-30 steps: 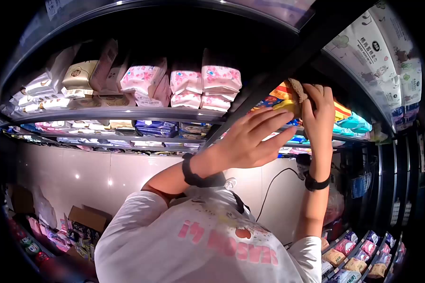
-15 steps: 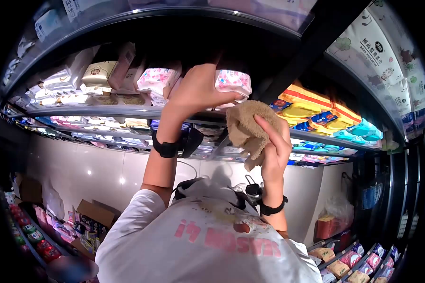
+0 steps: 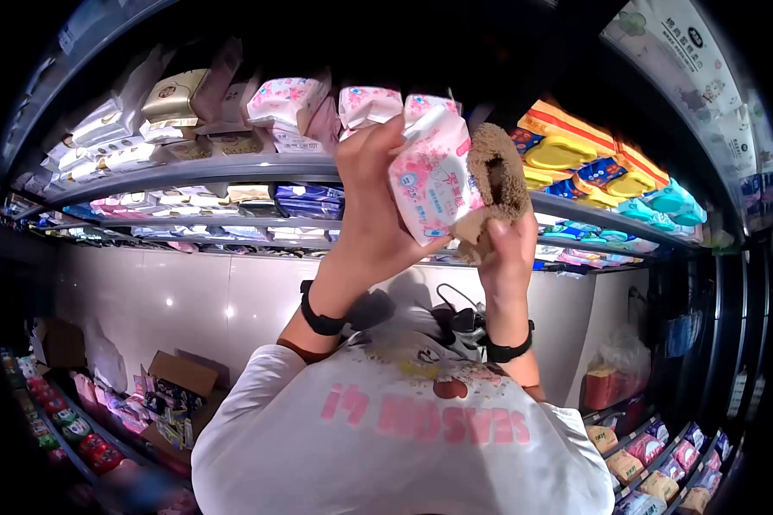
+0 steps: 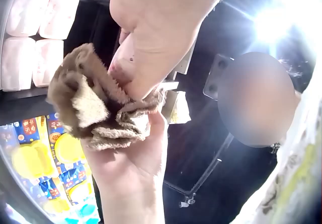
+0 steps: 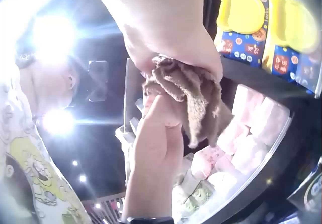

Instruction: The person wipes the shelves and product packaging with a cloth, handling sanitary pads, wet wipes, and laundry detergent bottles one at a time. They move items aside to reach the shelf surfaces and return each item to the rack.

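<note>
My left hand grips a white soft pack of tissues with pink flower print, tilted in front of the shelf. Its printed face shows in the head view. With my right hand I hold a brown fluffy cloth, bunched up against the pack's right side. In the left wrist view, the cloth covers most of the pack, and only a strip of the pack shows beside my left hand. The right wrist view has the cloth hanging between both hands.
Similar pink-flowered packs and a gold pack stand on the shelf behind. To the right lie packs with yellow lids. Lower shelves run underneath. An opened carton sits on the floor at the lower left.
Both hands were at the yellow-lidded packs with the cloth; then my left hand reached to the flowered packs. Now it has drawn one out, and the cloth has come up against it.
</note>
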Demonstrator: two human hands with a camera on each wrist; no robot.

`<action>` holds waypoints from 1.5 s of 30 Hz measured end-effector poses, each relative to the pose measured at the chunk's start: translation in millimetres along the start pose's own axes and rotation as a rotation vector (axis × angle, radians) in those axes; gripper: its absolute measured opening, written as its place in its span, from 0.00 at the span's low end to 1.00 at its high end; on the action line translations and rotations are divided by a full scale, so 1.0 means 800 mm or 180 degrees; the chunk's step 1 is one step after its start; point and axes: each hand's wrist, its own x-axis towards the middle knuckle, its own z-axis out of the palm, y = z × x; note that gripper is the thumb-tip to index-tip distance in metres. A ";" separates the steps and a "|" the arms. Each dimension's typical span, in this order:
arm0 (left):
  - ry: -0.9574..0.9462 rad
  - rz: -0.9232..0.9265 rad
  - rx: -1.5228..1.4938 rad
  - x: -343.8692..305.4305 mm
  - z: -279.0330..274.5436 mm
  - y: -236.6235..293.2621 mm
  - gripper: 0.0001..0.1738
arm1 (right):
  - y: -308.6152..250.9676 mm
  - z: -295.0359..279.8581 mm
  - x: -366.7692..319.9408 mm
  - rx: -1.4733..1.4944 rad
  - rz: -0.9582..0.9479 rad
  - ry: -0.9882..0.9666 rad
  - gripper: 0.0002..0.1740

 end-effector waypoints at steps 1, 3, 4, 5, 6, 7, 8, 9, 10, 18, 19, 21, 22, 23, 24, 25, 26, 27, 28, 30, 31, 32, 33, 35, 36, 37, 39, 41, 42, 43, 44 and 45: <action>0.0142 0.0125 -0.0265 0.001 0.003 -0.002 0.57 | -0.006 0.003 0.003 -0.0385 -0.0002 -0.0066 0.31; -0.0142 0.0279 0.0129 0.008 -0.006 -0.005 0.57 | -0.014 0.003 0.004 -0.0138 0.0088 -0.0103 0.28; -0.0208 0.0278 0.0090 0.008 -0.008 -0.008 0.56 | -0.016 0.002 0.005 -0.0252 0.0083 -0.0070 0.25; -0.0273 0.0272 0.0052 0.008 -0.006 -0.012 0.54 | -0.019 0.000 0.005 -0.0366 0.0084 -0.0037 0.23; -0.0183 0.0336 -0.0196 0.006 0.000 -0.017 0.53 | -0.022 -0.001 0.005 -0.0506 0.0019 -0.0001 0.20; -0.0092 0.0391 -0.0441 0.001 0.007 -0.022 0.52 | -0.025 -0.003 0.004 -0.0645 -0.0037 0.0033 0.18; -0.0095 0.0415 -0.0469 -0.005 0.010 -0.026 0.52 | -0.027 -0.007 0.006 -0.0839 -0.0184 0.0066 0.16; -0.0009 0.0271 -0.0332 -0.009 0.012 -0.019 0.53 | -0.031 -0.007 0.009 -0.0851 -0.0348 0.0185 0.15; 0.0145 0.0188 -0.0289 -0.010 0.016 -0.013 0.52 | -0.042 -0.006 0.009 -0.0916 -0.0294 0.0274 0.16; 0.0450 0.0312 -0.0121 -0.006 0.033 0.005 0.50 | -0.065 0.015 0.020 -0.2394 -0.1627 -0.0470 0.33; 0.0440 0.0425 -0.0004 -0.005 0.032 0.002 0.50 | -0.066 0.014 0.024 -0.2336 -0.1496 -0.0470 0.33; 0.0319 0.0316 0.0077 -0.007 0.029 0.002 0.48 | -0.059 0.013 0.030 -0.1969 -0.1266 -0.0423 0.31; 0.0164 0.0208 0.0097 -0.011 0.027 0.002 0.48 | -0.055 0.013 0.031 -0.1945 -0.1231 -0.0316 0.29; 0.0011 0.0110 0.0115 -0.015 0.025 0.000 0.48 | -0.050 0.009 0.033 -0.1753 -0.1077 -0.0275 0.26; 0.0005 0.0079 -0.0105 -0.018 0.027 0.001 0.49 | -0.047 0.006 0.033 -0.1522 -0.0808 -0.0176 0.23; -0.0013 0.0092 -0.0089 -0.021 0.027 0.002 0.49 | -0.045 0.003 0.034 -0.1302 -0.0542 -0.0079 0.21; -0.0080 -0.0061 -0.0234 -0.024 0.027 0.003 0.49 | -0.047 0.002 0.035 -0.1288 -0.0550 -0.0066 0.21; -0.0145 -0.0217 -0.0390 -0.025 0.028 0.004 0.49 | -0.050 0.001 0.035 -0.1014 -0.0237 -0.0093 0.19; -0.0150 -0.0130 -0.0309 -0.025 0.028 0.004 0.50 | -0.052 -0.001 0.036 -0.0745 0.0075 -0.0117 0.17; -0.0098 -0.0241 -0.0542 -0.030 0.031 0.011 0.51 | -0.044 -0.014 0.036 -0.0494 0.0281 -0.0148 0.18; -0.0027 -0.0370 -0.0751 -0.034 0.033 0.015 0.52 | -0.037 -0.021 0.035 -0.0234 0.0495 -0.0212 0.18; -0.0045 -0.0428 -0.0624 -0.038 0.035 0.015 0.54 | -0.028 -0.026 0.034 -0.0004 0.0606 -0.0262 0.20; -0.0067 -0.0577 -0.0755 -0.043 0.035 0.015 0.54 | -0.026 -0.025 0.031 0.0132 0.0658 -0.0194 0.21; -0.0042 -0.0463 -0.0675 -0.045 0.037 0.012 0.55 | -0.020 -0.029 0.025 0.0628 0.0878 -0.0260 0.21; -0.0029 -0.0393 -0.0617 -0.045 0.036 0.011 0.56 | -0.014 -0.032 0.023 0.1024 0.0921 -0.0410 0.21; -0.0011 -0.0321 -0.0558 -0.045 0.035 0.010 0.57 | -0.006 -0.036 0.021 0.1420 0.0958 -0.0567 0.21; 0.0240 -0.0037 -0.0596 -0.040 0.042 0.014 0.52 | -0.020 -0.028 0.009 0.1297 0.1324 -0.0214 0.22; 0.0301 0.0044 -0.0725 -0.042 0.048 0.012 0.53 | -0.003 -0.048 0.003 0.2169 0.0693 -0.0836 0.22; 0.0316 0.0043 -0.0742 -0.039 0.050 0.011 0.53 | -0.015 -0.041 0.000 0.2147 0.0695 -0.0836 0.22; 0.0277 0.0143 -0.0512 -0.034 0.050 0.011 0.53 | -0.035 -0.024 -0.005 0.1435 0.0521 -0.0510 0.22; 0.0228 0.0239 -0.0278 -0.033 0.050 0.012 0.54 | -0.046 -0.015 -0.010 0.0728 0.0351 -0.0182 0.22; 0.0250 0.0044 -0.0430 -0.041 0.055 0.010 0.54 | -0.043 -0.023 0.000 0.1108 0.0985 -0.0018 0.22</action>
